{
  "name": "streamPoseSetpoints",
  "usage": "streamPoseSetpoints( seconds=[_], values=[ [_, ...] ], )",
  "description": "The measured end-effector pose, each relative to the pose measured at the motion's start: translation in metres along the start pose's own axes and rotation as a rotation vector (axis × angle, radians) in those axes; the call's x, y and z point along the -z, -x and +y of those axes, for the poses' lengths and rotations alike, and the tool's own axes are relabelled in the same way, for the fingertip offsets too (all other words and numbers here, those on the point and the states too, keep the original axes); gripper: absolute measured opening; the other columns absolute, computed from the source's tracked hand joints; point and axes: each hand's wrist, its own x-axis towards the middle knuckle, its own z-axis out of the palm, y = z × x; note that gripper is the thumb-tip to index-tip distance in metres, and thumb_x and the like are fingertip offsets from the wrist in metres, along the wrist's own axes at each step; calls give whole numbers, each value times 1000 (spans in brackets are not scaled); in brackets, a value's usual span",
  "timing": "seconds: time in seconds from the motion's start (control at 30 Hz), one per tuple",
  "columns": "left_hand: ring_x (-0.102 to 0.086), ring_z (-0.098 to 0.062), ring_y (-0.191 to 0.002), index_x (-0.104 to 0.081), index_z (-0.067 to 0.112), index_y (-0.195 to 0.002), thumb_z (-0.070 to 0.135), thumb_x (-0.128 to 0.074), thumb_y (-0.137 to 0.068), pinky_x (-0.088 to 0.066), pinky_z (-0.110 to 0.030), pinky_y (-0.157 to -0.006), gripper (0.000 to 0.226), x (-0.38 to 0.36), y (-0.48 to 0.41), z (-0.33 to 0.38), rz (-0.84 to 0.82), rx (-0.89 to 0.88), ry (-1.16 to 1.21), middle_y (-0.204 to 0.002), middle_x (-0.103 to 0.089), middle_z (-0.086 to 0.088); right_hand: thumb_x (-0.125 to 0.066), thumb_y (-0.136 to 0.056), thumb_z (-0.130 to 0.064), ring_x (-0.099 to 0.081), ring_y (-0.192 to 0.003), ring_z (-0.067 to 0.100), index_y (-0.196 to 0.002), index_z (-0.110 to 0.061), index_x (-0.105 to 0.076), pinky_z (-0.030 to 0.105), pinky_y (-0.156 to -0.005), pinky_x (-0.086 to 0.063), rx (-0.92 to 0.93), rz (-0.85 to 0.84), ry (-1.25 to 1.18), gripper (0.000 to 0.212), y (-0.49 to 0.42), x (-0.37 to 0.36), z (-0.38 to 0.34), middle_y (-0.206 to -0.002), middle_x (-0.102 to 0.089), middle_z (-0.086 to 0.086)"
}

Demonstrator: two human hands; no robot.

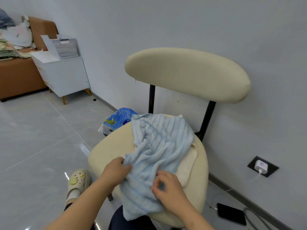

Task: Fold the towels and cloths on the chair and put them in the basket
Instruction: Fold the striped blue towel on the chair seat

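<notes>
Far left, a brown sofa (18, 77) is piled with cloths (15, 37). Beside it the white basket (62, 48) sits on top of a white cabinet (64, 75), well apart from the chair. On the floor there's a cream slipper (78, 181), and a blue packet (118, 119) lies behind the seat. Now the action: the left hand (116, 171) has its fingers curled into the near left edge of the blue striped towel (159, 146), which lies rumpled across the chair (108, 150) seat and hangs over the front. A cream cloth (186, 171) peeks out underneath it. The right hand (169, 186) pinches the towel's near right part, fingers bent. Far right, a phone (230, 213) lies on the floor and a charger (261, 166) is in the wall socket.
</notes>
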Motion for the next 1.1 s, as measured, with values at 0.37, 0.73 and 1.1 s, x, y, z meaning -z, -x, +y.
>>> streamPoseSetpoints(
  seconds=[0.37, 0.73, 1.1],
  values=[
    [-57, -16, -70, -62, 9, -88, 14, -46, -96, -54, -30, -67, 19, 17, 16, 38, -123, 177, 1195, -81, -61, -7, -57, -91, -20, -35, -46, 4, -68, -16, -43, 23, -53, -31, -70, 497, -442, 27, 2, 67, -33, -48, -41, -11],
    [-56, -29, -88, -55, 16, -112, 1, -49, -85, -49, -40, -75, 31, -11, 37, 3, -22, 216, 635, -101, -60, -11, -68, -82, -26, -52, -103, 22, -103, -20, -48, 29, -87, -42, -563, 261, -212, 30, 17, 22, 22, -107, -48, 3],
    [-55, -23, -96, -42, 15, -124, 34, -53, -92, -45, -32, -80, 39, -10, 18, 1, 22, -44, -107, -115, -56, -8, -65, -79, -9, -53, -102, 28, -127, -17, -41, 35, -85, -48, -645, 343, -520, 55, -5, 29, 23, -128, -44, 10]
  ],
)
